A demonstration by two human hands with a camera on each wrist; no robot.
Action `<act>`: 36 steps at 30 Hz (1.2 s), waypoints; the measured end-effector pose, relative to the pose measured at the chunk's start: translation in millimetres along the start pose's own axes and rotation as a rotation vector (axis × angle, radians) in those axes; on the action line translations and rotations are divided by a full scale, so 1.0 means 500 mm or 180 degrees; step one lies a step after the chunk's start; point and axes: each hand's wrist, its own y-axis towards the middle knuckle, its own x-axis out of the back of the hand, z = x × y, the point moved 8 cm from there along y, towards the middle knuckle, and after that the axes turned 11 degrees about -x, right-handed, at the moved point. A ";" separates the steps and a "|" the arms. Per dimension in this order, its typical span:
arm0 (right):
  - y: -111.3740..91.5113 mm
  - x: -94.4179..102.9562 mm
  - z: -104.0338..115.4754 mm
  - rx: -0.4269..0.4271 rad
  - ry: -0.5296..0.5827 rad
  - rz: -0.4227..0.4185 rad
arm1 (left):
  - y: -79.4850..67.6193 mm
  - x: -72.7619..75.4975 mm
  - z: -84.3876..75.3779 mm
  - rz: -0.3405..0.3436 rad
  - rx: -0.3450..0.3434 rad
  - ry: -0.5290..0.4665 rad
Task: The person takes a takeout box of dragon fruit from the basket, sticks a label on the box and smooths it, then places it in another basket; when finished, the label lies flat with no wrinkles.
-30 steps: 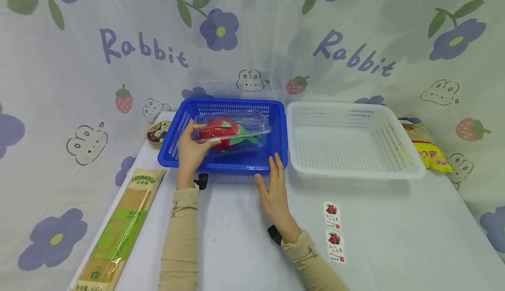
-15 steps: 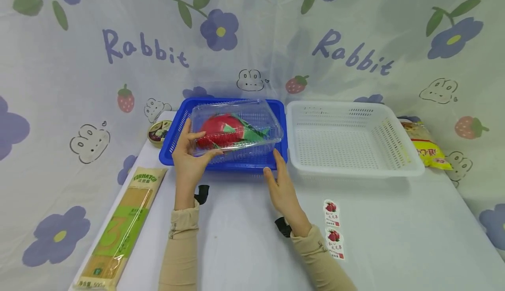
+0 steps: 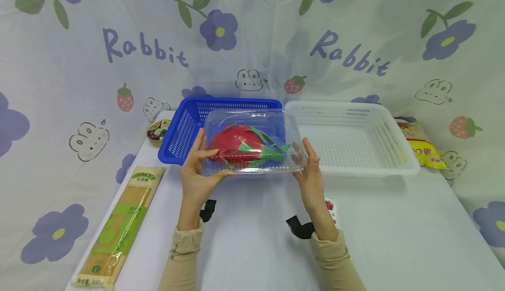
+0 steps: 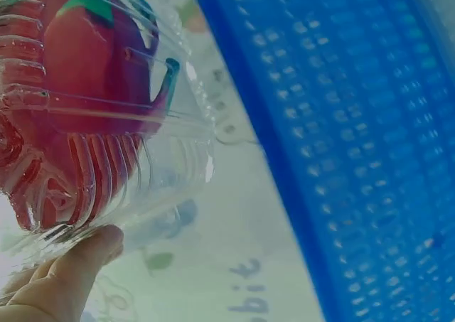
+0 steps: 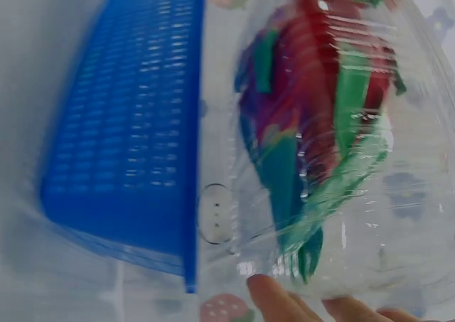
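over the tabletop [image 3: 252, 251], near the blue basket [image 3: 179, 137], your left hand [image 3: 196, 170] and right hand [image 3: 311, 183] grip opposite ends of a clear box [image 3: 295, 140] containing a red dragon fruit [image 3: 238, 142].

L fingers [image 3: 198, 142], R fingers [image 3: 311, 150] gripping clear box [image 3: 272, 168] w/ red fruit [image 3: 236, 140], blue bskt [image 3: 179, 135] behind

Left basket [image 3: 182, 129], right basket [image 3: 339, 150]: set side by side.
Tin [image 3: 157, 132] placed left of both, bag [image 3: 428, 151] right; fruit [image 3: 236, 140] enclosed in container [image 3: 291, 163].
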 end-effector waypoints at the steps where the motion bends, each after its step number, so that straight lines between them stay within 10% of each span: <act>1: -0.004 0.003 0.010 0.0042 0.0095 0.0031 | -0.003 -0.005 -0.006 0.0038 -0.0034 -0.0037; 14: -0.066 0.062 0.038 0.0043 0.0343 0.0186 | -0.068 -0.079 -0.078 0.0956 -0.0424 -0.0115; 23: -0.139 0.064 0.037 0.0752 -0.0126 -0.0023 | -0.129 -0.069 -0.064 0.0429 0.0206 0.0241; 36: -0.201 0.077 -0.091 -0.0242 -0.0541 -0.0170 | -0.226 -0.061 -0.032 0.0739 0.0533 0.0735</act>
